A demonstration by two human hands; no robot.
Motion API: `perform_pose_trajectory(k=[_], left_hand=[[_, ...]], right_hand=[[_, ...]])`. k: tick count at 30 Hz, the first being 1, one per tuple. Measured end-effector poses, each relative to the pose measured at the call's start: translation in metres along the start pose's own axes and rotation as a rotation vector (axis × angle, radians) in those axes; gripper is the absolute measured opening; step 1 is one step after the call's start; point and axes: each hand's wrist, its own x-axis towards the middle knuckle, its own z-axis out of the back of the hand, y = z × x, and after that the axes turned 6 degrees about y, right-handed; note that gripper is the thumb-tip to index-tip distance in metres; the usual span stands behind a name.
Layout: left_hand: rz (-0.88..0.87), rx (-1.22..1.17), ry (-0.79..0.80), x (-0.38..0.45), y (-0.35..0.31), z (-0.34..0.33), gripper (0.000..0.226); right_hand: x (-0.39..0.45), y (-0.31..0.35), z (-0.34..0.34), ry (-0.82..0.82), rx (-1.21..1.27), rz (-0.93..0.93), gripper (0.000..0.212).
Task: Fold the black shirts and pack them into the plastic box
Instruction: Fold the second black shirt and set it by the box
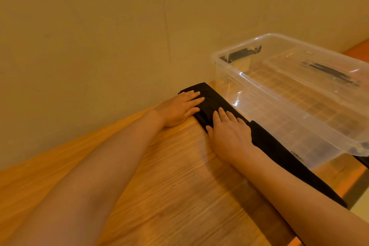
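While both hands press flat on it, the black shirt (pixel 211 104) lies as a long narrow folded strip running from centre frame down toward the lower right, on the wooden surface (pixel 169 175) and just beside the near wall of the plastic box (pixel 279 106). Left hand (pixel 179 109) sits on the far end of the strip, fingers (pixel 191 94) straight, slightly spread, palm down. Right hand (pixel 229 132) sits mid-strip, fingers (pixel 221 113) straight and close together, pressing, nothing pinched. Box looks to hold no shirts, open top, in the right half of the frame; dark latch handles (pixel 241 53) show at its ends. Likely step: smoothing before the next fold. Risks: strip is long and slack, so lifting one end with a loose hold could let the layers slide apart and undo the fold; the lower-right end looks to reach the surface edge, partly hidden behind the right forearm, and could droop off and drag the rest. Box wall stands tight against the strip, so folding toward it is cramped and cloth may catch the rim. Plain beige wall (pixel 99 36) fills the upper left, close behind the surface, limiting room that way.
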Motion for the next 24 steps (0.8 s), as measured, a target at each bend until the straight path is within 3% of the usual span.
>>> perform_pose_trajectory(k=[14,24], left_hand=[[0.0,0.097,-0.096,-0.016,-0.013,-0.002,0.052],[0.105,0.205,-0.145,-0.098,-0.022,0.003,0.064]], right_hand=[[-0.009,-0.006,0.003,-0.053,0.014,0.064,0.061],[-0.026,0.012,0.011,-0.153,0.009,0.313,0.055]])
